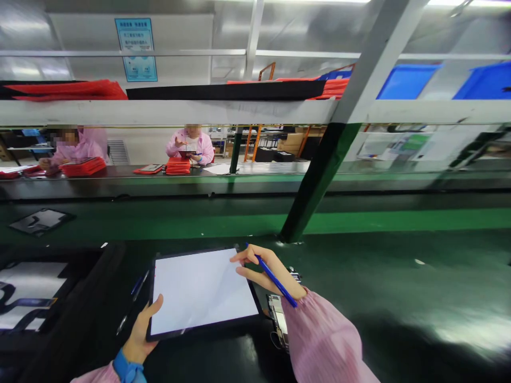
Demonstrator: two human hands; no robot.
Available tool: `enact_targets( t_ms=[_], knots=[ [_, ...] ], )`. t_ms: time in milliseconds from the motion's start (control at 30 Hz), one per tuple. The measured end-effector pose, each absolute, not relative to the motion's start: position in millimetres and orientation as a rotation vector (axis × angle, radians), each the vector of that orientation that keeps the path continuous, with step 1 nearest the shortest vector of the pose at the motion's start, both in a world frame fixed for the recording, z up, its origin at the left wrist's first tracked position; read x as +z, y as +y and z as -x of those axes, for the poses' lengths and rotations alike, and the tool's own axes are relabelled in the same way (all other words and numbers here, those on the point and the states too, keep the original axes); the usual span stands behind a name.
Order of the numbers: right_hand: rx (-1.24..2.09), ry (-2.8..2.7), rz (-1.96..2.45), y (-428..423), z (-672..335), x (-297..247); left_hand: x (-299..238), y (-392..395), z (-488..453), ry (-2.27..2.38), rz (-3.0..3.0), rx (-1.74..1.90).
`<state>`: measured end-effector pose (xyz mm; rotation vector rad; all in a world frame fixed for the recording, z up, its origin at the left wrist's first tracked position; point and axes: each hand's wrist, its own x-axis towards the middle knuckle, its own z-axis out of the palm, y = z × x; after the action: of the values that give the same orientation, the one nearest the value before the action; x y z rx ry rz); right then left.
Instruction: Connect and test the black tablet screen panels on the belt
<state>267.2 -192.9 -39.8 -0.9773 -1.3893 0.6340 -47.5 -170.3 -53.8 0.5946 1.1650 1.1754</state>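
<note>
A tablet (202, 290) with a lit white screen lies in front of me on the dark bench. My left hand (142, 332) grips its lower left corner, thumb on the frame. My right hand (265, 274) is at the tablet's upper right corner, fingers closed on a blue pen (273, 276) that points up and left toward the screen edge. Both sleeves are pink; a blue band shows at the left wrist.
A small circuit part (279, 319) lies right of the tablet. A black tray (27, 295) sits at left and a dark tablet (40, 221) on the green belt. A slanted frame post (319, 175) rises ahead. Two people in pink work with red cases (178, 166) opposite.
</note>
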Motion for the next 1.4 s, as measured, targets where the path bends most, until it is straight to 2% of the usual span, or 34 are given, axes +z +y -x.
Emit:
enact_targets(
  t_ms=[300, 600, 733, 967, 1400],
  knots=[
    [0.536, -1.296, 1.011, -165.5, -244.9, -55.7, -45.4, -171.6, 43.9, 1.058, -0.457, 1.042],
    [0.572, -1.09, 0.99, -112.4, -229.4, -58.1, -38.2, -167.5, 26.6, 1.01, -0.278, 1.207],
    [0.525, -0.971, 0.966, -116.8, -231.0, -59.0, -38.6, -172.9, 24.6, 1.14, -0.229, 1.181],
    [0.416, -0.854, 0.847, -125.4, -229.3, -60.0, -37.8, -179.2, 30.8, 0.9, -0.315, 1.189],
    [0.453, -1.004, 0.707, -130.2, -232.9, -58.3, -38.0, -180.6, 31.1, 0.915, -0.272, 1.104]
  ],
)
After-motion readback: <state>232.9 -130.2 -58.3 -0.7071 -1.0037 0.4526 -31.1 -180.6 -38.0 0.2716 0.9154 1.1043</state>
